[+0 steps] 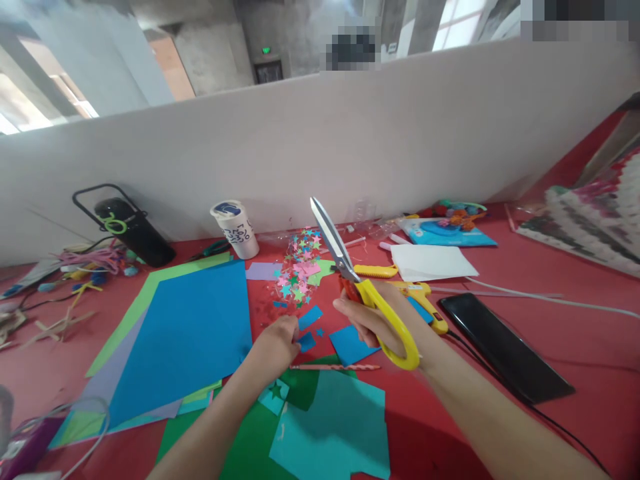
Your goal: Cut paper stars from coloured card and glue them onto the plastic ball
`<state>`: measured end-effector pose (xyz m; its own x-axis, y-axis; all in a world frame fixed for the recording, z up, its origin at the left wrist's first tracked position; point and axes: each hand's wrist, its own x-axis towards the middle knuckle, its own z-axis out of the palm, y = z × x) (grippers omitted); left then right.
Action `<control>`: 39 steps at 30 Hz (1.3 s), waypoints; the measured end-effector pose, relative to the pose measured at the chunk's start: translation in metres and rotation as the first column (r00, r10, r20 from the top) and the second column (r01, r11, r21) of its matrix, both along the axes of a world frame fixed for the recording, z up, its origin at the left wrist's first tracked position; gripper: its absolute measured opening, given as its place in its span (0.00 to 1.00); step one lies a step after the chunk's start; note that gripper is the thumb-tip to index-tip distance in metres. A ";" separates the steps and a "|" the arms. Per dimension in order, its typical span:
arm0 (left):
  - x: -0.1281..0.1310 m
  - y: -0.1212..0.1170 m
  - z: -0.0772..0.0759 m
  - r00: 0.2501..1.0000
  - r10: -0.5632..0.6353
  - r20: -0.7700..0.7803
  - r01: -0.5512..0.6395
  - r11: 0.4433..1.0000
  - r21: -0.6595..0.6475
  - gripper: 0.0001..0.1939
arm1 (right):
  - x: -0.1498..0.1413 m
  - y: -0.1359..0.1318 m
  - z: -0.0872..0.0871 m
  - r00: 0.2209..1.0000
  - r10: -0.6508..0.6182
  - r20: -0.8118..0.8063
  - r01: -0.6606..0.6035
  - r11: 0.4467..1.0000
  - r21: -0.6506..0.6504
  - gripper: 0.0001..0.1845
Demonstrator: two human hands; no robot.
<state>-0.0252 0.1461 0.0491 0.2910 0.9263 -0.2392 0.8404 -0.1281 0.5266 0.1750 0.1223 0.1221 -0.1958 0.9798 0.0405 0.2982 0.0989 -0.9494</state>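
My right hand (367, 320) is closed around the handles of a pair of scissors (337, 243). One handle is yellow and the other red; the metal blades are together and point up and away. My left hand (275, 343) is low over the table with its fingers curled together. Small blue paper scraps (311, 317) lie right at its fingertips, and whether it pinches one is hidden. A small blue star (321, 332) and a blue paper square (353, 343) lie between the hands. Beyond them is a heap of colourful paper stars (301, 270) on clear plastic.
Blue sheets (195, 333) lie left, teal paper (340, 427) in front, with a twisted pink stick (345, 367) behind it. A yellow glue gun (425, 300), black phone (500, 347) and white paper (433, 262) are right. A paper cup (235, 230) and black bottle (135, 230) stand near the white partition (300, 147).
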 end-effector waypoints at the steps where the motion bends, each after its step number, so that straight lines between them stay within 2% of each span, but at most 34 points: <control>1: -0.001 0.000 0.000 0.999 0.009 0.051 -0.009 1.000 -0.010 0.06 | 0.000 -0.001 0.000 1.000 0.004 -0.002 -0.004 1.000 0.004 0.26; 4: -0.002 0.000 0.012 0.975 0.017 0.222 0.000 0.997 -0.073 0.05 | -0.001 -0.003 0.001 1.000 0.007 -0.005 -0.007 1.000 0.008 0.23; 6: -0.004 -0.002 0.031 0.941 0.016 0.338 0.034 0.990 -0.139 0.01 | -0.003 -0.004 0.001 1.000 0.012 -0.012 -0.012 1.000 0.001 0.22; 8: -0.005 -0.005 0.055 0.905 0.030 0.425 0.040 0.987 -0.156 0.05 | -0.005 -0.006 0.000 0.999 0.022 -0.026 -0.022 1.000 -0.015 0.20; 10: -0.004 -0.008 0.076 0.833 0.096 0.545 0.007 0.983 -0.185 0.06 | -0.007 -0.007 -0.001 0.998 0.034 -0.044 -0.035 0.999 -0.041 0.19; 11: -0.002 -0.010 0.085 0.792 0.105 0.601 0.027 0.978 -0.207 0.06 | -0.008 -0.008 -0.002 0.997 0.045 -0.056 -0.048 0.997 -0.057 0.19; 14: 0.004 -0.016 0.099 0.717 0.101 0.690 0.096 0.966 -0.241 0.03 | -0.009 -0.012 -0.006 0.987 0.106 -0.125 -0.117 0.989 -0.091 0.23; 17: 0.009 -0.021 0.098 0.669 0.082 0.739 0.148 0.959 -0.240 0.01 | -0.009 -0.017 -0.010 0.969 0.139 -0.203 -0.160 0.983 -0.090 0.23; 21: 0.009 -0.023 0.090 0.637 0.142 0.758 0.156 0.939 -0.307 0.01 | -0.013 -0.021 -0.010 0.967 0.079 -0.244 -0.105 0.990 -0.095 0.18; 25: 0.009 -0.020 0.086 0.579 0.202 0.790 0.127 0.935 -0.332 0.04 | -0.019 -0.021 -0.006 0.987 0.000 -0.161 -0.024 0.989 -0.148 0.17; 28: 0.010 -0.021 0.086 0.527 0.247 0.814 0.128 0.923 -0.363 0.05 | -0.020 -0.020 -0.002 0.994 0.006 -0.108 -0.024 0.986 -0.166 0.18; 31: 0.013 -0.024 0.088 0.550 0.254 0.795 0.134 0.913 -0.385 0.04 | -0.018 -0.018 -0.003 0.993 0.024 -0.114 -0.041 0.988 -0.150 0.17; 34: 0.014 -0.025 0.091 0.586 0.259 0.768 0.111 0.913 -0.393 0.05 | -0.015 -0.018 -0.011 0.990 0.006 -0.139 -0.030 0.986 -0.166 0.17; 39: 0.017 -0.023 0.085 0.551 0.260 0.793 0.113 0.918 -0.380 0.06 | -0.017 -0.019 -0.023 0.968 -0.051 -0.244 0.012 0.988 -0.156 0.21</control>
<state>-0.0082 0.1229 0.1345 0.4630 0.8545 -0.2355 0.0136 0.2588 0.9658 0.1584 0.1032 0.0988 -0.1674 0.9837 -0.0661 0.0532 -0.0579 -0.9969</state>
